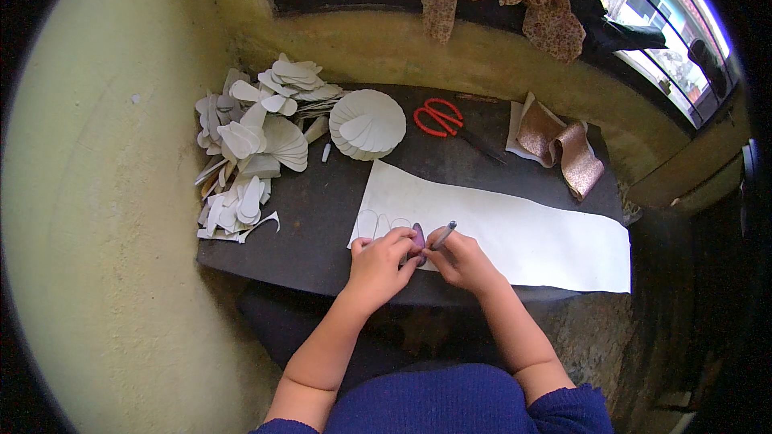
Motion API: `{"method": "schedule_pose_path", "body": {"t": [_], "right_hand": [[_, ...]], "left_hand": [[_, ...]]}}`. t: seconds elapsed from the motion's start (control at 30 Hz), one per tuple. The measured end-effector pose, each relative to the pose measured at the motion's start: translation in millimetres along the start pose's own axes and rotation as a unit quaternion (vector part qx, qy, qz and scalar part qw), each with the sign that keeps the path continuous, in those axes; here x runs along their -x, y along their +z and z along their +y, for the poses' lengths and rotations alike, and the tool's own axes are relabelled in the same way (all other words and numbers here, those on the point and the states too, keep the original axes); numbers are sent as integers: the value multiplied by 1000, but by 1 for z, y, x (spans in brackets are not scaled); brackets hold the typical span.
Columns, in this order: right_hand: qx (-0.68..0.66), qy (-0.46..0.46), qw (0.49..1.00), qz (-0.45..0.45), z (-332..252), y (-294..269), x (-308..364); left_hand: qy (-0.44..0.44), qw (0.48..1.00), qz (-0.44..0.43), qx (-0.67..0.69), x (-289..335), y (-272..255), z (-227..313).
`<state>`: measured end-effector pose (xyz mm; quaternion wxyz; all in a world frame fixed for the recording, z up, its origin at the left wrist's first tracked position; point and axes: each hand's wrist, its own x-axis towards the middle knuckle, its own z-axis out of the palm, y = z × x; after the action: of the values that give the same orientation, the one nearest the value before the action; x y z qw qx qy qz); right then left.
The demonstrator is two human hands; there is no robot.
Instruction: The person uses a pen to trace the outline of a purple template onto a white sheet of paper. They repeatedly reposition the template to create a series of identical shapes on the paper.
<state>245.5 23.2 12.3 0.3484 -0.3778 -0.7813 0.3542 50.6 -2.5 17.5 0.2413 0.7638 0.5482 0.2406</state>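
Observation:
A long white sheet (pixel 531 241) lies across the dark table, close to its front edge. On its left end, thin looped outlines (pixel 382 223) are drawn side by side. My left hand (pixel 379 264) presses a small purple, rounded flat piece (pixel 418 235), perhaps a template, onto the sheet; my fingers cover part of it. Just to the right of that piece, my right hand (pixel 466 261) grips a grey pen (pixel 445 233) between thumb and fingers. The pen's tip is hidden by my fingers, close to the piece's edge.
White paddle-shaped cut-outs (pixel 241 137) are heaped at the table's left, beside a fanned round stack (pixel 367 124). A small white stick-like item (pixel 326 152) lies near them. Red-handled scissors (pixel 439 119) rest at the back; a glittery pinkish strip (pixel 577 159) lies at the right.

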Motion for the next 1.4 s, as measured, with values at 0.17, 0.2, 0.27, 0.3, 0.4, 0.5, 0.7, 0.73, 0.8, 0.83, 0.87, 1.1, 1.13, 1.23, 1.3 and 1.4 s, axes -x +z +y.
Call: {"method": "schedule_pose_path", "body": {"t": [0.17,0.2,0.27,0.3,0.4,0.5,0.7,0.73,0.8,0.83,0.87,1.1,1.13,1.23,1.3,1.4], "right_hand": [[2,0,1000,5,4,0,1],[6,1,1000,13,4,1,0],[6,-5,1000,17,3,2,2],[3,-13,1000,13,1,1,2],[-17,-14,1000,5,-1,1,4],[-12,-4,1000,17,-2,0,3],[-20,24,999,-7,-1,0,5],[-22,22,999,-14,0,0,5],[-21,3,1000,-18,-2,-2,5],[-21,-7,1000,-20,-2,-2,4],[-21,-9,999,-22,-3,-2,4],[-23,-28,999,-25,2,0,5],[-24,-32,999,-26,3,0,5],[-28,-22,999,-32,1,-1,5],[-34,-18,999,-17,-2,0,5],[-31,25,999,-8,-9,-2,4]], "left_hand": [[-4,1000,-7,1,-1,-2,2],[-1,1000,-3,-2,0,-1,1],[3,1000,1,-4,1,1,0],[4,1000,2,-4,1,0,0],[5,1000,1,-9,1,0,-1],[5,1000,2,-12,0,1,0],[3,1000,2,-3,1,2,-1],[3,1000,3,-2,0,2,-1],[1,1000,2,0,0,2,-2],[0,1000,1,1,0,2,-2],[0,1000,0,2,0,1,-2],[3,1000,4,1,1,2,-2],[3,1000,2,0,1,2,-2],[4,1000,4,-1,1,2,-2],[2,1000,5,0,1,2,-2],[1,1000,5,0,0,2,-2]]}}
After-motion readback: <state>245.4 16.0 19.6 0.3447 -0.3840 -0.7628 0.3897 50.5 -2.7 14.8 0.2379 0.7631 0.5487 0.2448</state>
